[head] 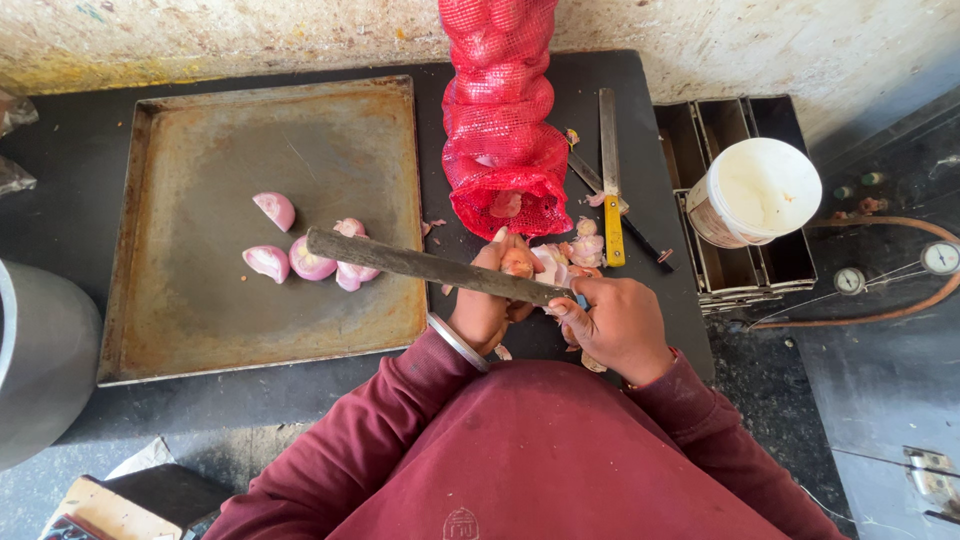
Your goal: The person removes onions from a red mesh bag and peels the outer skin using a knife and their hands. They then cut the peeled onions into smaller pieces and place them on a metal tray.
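At the far left edge a grey metal pot (40, 360) stands beside the dark counter (60, 210); what it holds cannot be seen. Next to it a wide, worn metal tray (200, 180) lies flat on the counter and holds a few peeled pink onion pieces (310, 258), gathered near its right side, with one piece (275, 210) a little apart above the others. A long blade (420, 266) reaches out over the tray's right rim, its tip above the onion pieces. The left hand (490, 300), a metal bangle (457, 342) on its wrist, is curled around a small onion (517, 262), fingers closed on it, just in front of the tray's right edge. The right hand (618, 325) is clenched on the blade's handle, thumb pressed along it. Above the hands a red mesh sack (500, 120) full of onions leans against the wall, its open mouth down on the counter, and a heap of pink peels (578, 250) lies below it, beside the hands. Right of the sack a second knife with a yellow handle (610, 180) lies lengthwise on the counter. Further right a white bucket (755, 190) sits tilted on a set of dark metal tins (790, 255); its inside looks pale and I cannot tell what is in it. At the far right two round gauges (940, 258) sit by an orange hose (900, 310).
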